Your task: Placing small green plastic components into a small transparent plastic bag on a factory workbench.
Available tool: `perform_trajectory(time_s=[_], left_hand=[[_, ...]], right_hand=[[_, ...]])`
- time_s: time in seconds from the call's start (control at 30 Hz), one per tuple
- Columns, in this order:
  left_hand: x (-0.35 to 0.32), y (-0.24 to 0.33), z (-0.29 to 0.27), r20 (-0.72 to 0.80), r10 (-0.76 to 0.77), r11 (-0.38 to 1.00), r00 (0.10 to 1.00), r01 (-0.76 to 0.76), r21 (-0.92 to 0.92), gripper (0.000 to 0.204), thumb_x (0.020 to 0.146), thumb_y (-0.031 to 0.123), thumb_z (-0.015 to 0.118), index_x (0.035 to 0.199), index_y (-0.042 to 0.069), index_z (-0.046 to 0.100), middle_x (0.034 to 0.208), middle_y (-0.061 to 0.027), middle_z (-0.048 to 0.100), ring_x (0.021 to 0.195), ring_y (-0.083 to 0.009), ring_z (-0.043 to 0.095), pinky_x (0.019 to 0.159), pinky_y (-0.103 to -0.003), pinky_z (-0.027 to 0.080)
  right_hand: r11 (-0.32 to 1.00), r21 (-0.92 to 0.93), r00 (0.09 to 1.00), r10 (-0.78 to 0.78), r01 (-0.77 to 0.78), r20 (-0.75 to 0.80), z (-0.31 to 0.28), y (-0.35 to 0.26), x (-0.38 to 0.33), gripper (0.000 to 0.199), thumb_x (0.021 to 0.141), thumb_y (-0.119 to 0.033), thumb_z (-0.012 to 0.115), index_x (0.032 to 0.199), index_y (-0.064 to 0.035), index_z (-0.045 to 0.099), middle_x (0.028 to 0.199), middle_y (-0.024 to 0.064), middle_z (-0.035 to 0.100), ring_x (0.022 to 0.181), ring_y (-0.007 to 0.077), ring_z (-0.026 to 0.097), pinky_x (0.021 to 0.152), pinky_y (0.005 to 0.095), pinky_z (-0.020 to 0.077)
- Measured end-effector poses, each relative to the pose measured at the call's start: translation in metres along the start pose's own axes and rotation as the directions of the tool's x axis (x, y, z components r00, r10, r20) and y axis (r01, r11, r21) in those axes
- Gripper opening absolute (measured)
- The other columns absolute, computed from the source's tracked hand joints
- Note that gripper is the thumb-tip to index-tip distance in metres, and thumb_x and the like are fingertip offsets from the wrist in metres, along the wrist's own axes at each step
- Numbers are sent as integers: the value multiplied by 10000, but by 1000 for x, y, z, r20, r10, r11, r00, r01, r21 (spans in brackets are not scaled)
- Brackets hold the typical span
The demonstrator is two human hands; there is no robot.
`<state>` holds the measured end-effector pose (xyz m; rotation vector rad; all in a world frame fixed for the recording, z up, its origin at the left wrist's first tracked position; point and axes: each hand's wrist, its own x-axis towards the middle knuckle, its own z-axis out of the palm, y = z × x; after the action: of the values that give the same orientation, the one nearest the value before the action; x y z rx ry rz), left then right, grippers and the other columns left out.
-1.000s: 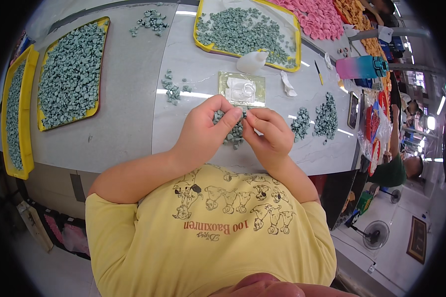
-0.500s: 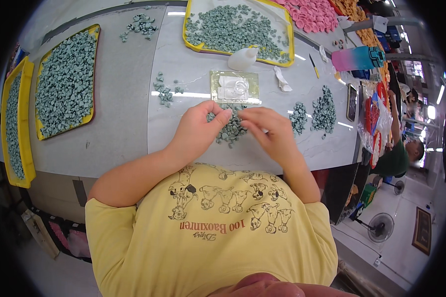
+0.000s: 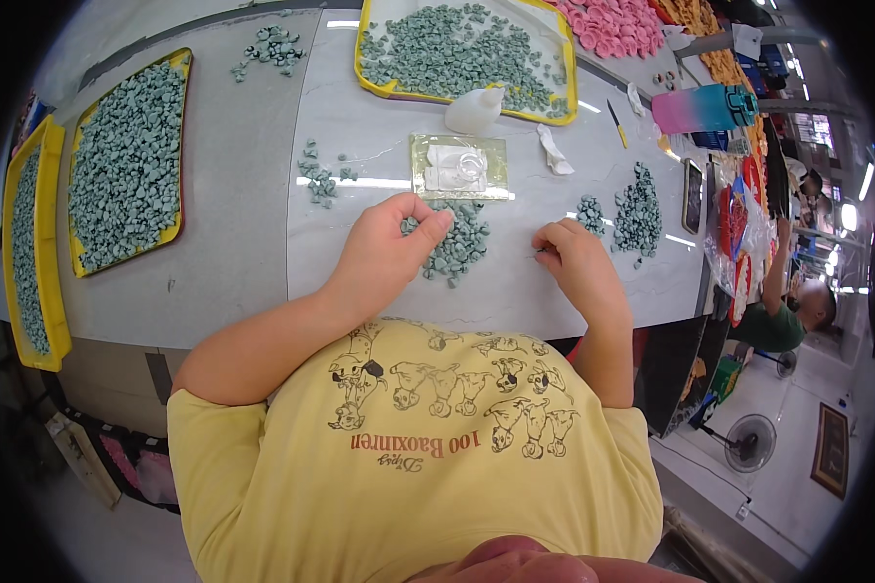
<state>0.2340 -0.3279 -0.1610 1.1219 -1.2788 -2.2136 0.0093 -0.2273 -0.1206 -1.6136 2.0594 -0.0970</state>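
My left hand (image 3: 389, 248) is closed in a pinch at the left edge of a central pile of small grey-green pebble-like pieces (image 3: 460, 245). Whatever lies between its thumb and forefinger is too small to make out. To the right of that pile, my right hand (image 3: 581, 260) is just above the table, fingertips pressed together. A tiny dark tip shows at those fingertips, too small to name. Beyond the pile lies a clear flat packet (image 3: 496, 167) with white paper on it. Two more heaps of the same pieces, a small one (image 3: 590, 214) and a larger one (image 3: 638, 219), lie right of my right hand.
Yellow-rimmed trays of grey-green pieces stand at the far side (image 3: 572, 87), left (image 3: 187, 146) and far left (image 3: 53, 291). Nearby are a white squeeze bottle (image 3: 473, 112), crumpled tissue (image 3: 555, 153), a knife (image 3: 617, 124), a phone (image 3: 691, 196) and a pink-teal bottle (image 3: 700, 112). Another person (image 3: 778, 325) is at right.
My right hand has moved right, away from the central pile and my left hand, its fingers drawing together. My left hand has barely moved and stays pinched beside the pile.
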Motion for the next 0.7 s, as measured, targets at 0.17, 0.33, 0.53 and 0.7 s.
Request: perform_trajectory(time_s=[0.17, 0.33, 0.53, 0.7], left_hand=[[-3, 6, 0, 15, -52, 998, 999, 51, 25, 259, 863, 284, 596, 788, 43, 535, 567, 42, 472, 486, -38, 396, 433, -217, 325], [-2, 7, 0, 115, -85, 995, 990, 79, 54, 259, 868, 290, 587, 820, 37, 555, 578, 40, 462, 488, -38, 384, 433, -208, 314], [1, 12, 0, 106, -168, 916, 980, 195, -352, 207, 906, 205, 517, 888, 3, 560, 750, 5, 487, 542, -38, 349, 468, -188, 299], [4, 13, 0, 124, -66, 904, 990, 112, -412, 178, 897, 148, 530, 989, -3, 550, 794, -26, 511, 554, -42, 358, 472, -184, 302]], right_hand=[[1000, -4, 1000, -27, 27, -10, 0, 0, 0, 138, 717, -4, 628, 848, -13, 589, 828, 113, 564, 736, 275, 560, 656, 337, 452], [985, 174, 999, 8, -2, -35, 2, -6, 3, 169, 738, -6, 624, 906, -19, 614, 814, 89, 560, 696, 198, 562, 639, 297, 456], [974, 211, 976, -32, 78, -213, 5, -11, 18, 150, 793, -32, 617, 942, -24, 629, 817, 75, 581, 671, 150, 556, 630, 246, 455], [942, 328, 941, 44, 73, -336, 17, -13, 31, 131, 788, -50, 637, 917, -29, 636, 816, 69, 615, 693, 154, 589, 619, 253, 471]])
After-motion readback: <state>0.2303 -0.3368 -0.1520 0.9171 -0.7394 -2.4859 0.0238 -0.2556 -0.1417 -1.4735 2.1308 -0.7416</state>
